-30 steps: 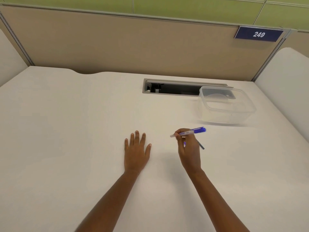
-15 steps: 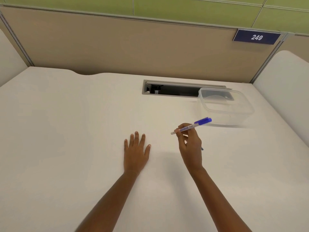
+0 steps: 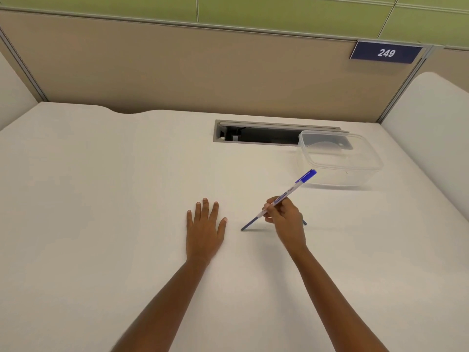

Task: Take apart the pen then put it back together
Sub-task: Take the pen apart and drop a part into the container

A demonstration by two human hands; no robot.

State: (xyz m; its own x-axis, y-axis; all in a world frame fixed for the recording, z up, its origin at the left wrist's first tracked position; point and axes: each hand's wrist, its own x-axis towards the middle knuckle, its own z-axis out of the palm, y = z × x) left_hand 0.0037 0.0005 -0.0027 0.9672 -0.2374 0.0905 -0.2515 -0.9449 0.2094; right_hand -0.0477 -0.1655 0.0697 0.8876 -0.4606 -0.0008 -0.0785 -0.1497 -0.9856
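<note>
The pen (image 3: 288, 195) is held tilted above the desk (image 3: 101, 199) by the right hand (image 3: 285, 219), whose fingers (image 3: 272, 208) are closed around the lower barrel, with the blue cap end raised toward the clear container (image 3: 340, 158) and a thin dark refill showing from the low end nearer the left hand (image 3: 204, 228). That left hand is laid flat on the desk with its fingers slightly spread, gripping nothing. The step is judged best done if the barrel is kept steady and the refill is fed straight along its axis; a second thin piece, half hidden behind the right hand, cannot be identified.
</note>
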